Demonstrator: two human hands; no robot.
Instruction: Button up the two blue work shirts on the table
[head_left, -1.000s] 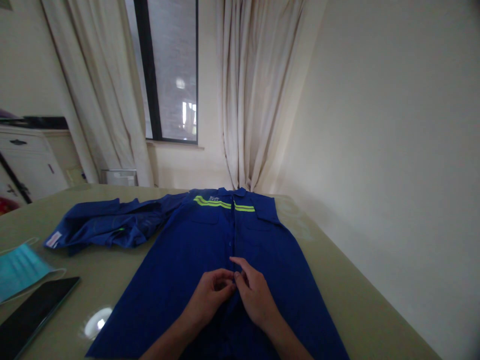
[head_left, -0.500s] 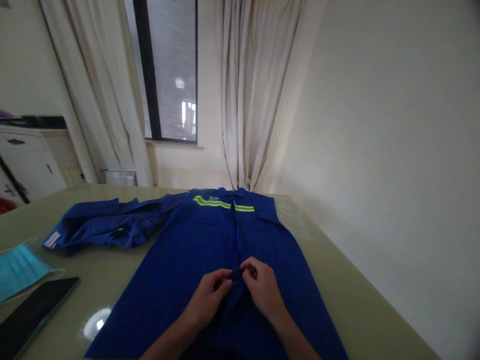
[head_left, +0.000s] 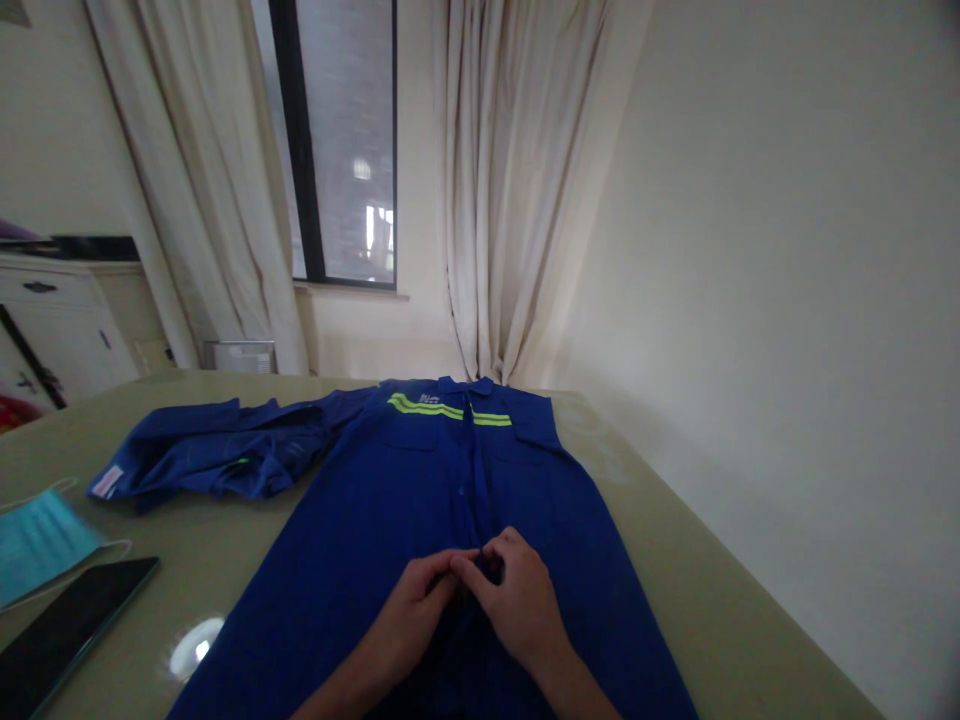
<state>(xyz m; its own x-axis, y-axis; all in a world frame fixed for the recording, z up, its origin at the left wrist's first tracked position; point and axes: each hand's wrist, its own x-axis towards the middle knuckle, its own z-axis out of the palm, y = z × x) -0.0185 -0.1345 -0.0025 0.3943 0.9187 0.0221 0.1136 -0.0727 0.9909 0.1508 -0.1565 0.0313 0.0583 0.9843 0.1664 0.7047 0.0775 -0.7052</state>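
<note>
A blue work jacket (head_left: pixel 360 540) with yellow-green stripes lies spread on the table, collar at the far end. Its front edges run down the middle, partly apart at the chest. My left hand (head_left: pixel 420 600) and my right hand (head_left: pixel 521 600) meet over the front opening, low on the jacket. Both are closed in a pinch on the jacket's front edge, with thumbs and fingertips touching. Whatever small part sits between the fingertips is hidden. A button shows faintly on the placket above the hands.
On the green table (head_left: pixel 750 620), a folded blue garment (head_left: pixel 225 450) with a white label lies at the left. Nearer are a light blue face mask (head_left: pixel 45 540) and a black phone (head_left: pixel 75 630). A wall (head_left: pixel 787 300) borders the right; curtains (head_left: pixel 510 180) and a window stand behind.
My hands have come together, the right thumb moving left to meet the left fingertips. The strip of cloth seen between them earlier is now covered by the fingers.
</note>
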